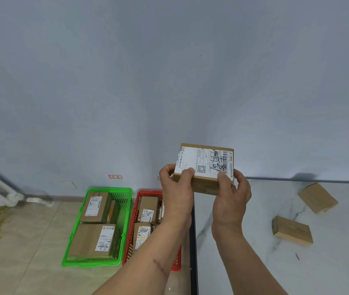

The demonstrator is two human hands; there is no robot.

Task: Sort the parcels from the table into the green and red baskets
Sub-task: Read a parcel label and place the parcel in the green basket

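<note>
Just right of centre in the frame, a small cardboard parcel (204,168) is held up in the air above the near edge of the white marble-look table (243,241), its white shipping label turned toward the camera. The left hand (176,188) grips its lower left corner, thumb curled onto the label, and the right hand (232,196) grips the lower right corner the same way, thumb on the label and fingers wrapped behind. The box looks stiff and square-edged, and being held up by thumb and fingers at two corners it is probably light; the plain cardboard should give a sure, non-slippery hold, best taken across its short sides as now, off the torn label edge. At lower left on the floor stand the green basket (78,226) and, touching it, the red basket (136,204), each already holding labelled boxes. Two more brown parcels (292,231) lie at the right of the frame on the table, well apart from the hands
</note>
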